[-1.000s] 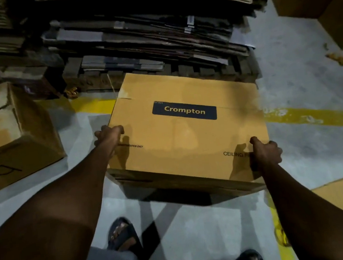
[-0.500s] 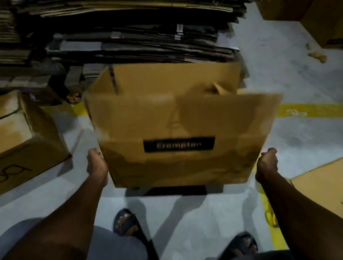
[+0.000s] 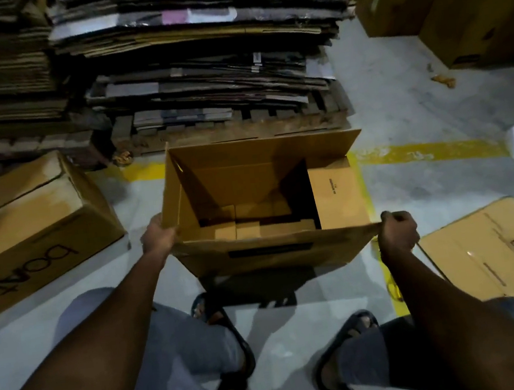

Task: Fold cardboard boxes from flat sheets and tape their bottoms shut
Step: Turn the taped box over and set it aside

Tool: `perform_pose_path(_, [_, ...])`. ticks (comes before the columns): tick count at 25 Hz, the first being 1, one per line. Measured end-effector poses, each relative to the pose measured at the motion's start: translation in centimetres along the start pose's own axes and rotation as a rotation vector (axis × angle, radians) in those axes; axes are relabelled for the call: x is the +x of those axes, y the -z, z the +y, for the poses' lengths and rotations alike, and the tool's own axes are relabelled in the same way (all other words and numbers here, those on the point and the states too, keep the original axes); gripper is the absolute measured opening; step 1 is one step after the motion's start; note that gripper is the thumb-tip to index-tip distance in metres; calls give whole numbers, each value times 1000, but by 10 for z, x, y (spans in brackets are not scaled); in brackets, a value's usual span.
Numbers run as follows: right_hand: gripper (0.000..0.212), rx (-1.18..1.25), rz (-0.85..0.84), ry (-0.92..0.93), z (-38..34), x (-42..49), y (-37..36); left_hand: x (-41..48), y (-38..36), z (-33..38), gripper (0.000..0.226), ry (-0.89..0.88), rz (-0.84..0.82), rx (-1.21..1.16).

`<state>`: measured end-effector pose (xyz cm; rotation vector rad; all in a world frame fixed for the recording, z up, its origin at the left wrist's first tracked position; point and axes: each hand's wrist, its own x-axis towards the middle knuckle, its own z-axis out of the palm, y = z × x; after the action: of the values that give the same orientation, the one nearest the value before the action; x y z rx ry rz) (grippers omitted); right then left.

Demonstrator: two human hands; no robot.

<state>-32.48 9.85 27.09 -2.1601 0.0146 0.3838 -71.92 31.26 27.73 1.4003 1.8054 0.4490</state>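
Observation:
A brown cardboard box (image 3: 266,258) stands upright on the floor in front of me with its top open and its flaps spread out. Its inside shows the folded bottom flaps. My left hand (image 3: 157,238) grips the near left corner of the box at the rim. My right hand (image 3: 397,231) is closed on the right end of the near top flap. A dark label runs along the near side, mostly in shadow.
A pallet (image 3: 231,130) stacked with flat cardboard sheets stands right behind the box. A closed "boat" box (image 3: 27,229) lies at the left. A flat sheet (image 3: 498,246) lies at the right. Large boxes (image 3: 452,2) stand far right. My sandalled feet are below.
The box has been turned over from its bottom-up position to upright, with its open top now facing me. Both hands shifted from its sides to the near rim and flap.

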Motion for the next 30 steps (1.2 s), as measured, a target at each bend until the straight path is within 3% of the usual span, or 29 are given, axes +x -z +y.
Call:
perform_pose_path(3, [30, -234, -72, 39, 11, -8, 0, -16, 2, -13, 62, -92, -118, 298])
perform_pose_path(6, [50, -388, -120, 57, 9, -20, 2, -17, 11, -22, 54, -151, -96, 533])
perform_pose_path(10, [59, -895, -111, 468, -6, -38, -9, -7, 18, -8, 35, -140, 38, 483])
perform_pose_path(14, [74, -913, -300, 732, -38, -48, -66, 14, 5, 23, 41, -137, 37, 396])
perform_pose_path(19, [76, -874, -498, 947, -87, -62, -167, 55, 4, 47, 39, -212, -24, 499])
perform_pose_path(23, [82, -952, -498, 1028, -125, -53, -242, 67, 4, 45, 39, -273, 33, 637])
perform_pose_path(26, [82, -975, -472, 987, -152, -34, -281, 70, 8, 40, 36, -303, 40, 550])
perform_pose_path(28, [78, -994, -440, 976, -171, -19, -297, 72, 3, 34, 35, -376, -67, 405])
perform_pose_path(30, [73, -1032, -371, 1017, -184, -8, -306, 73, -8, 26, 37, -416, -371, 349])
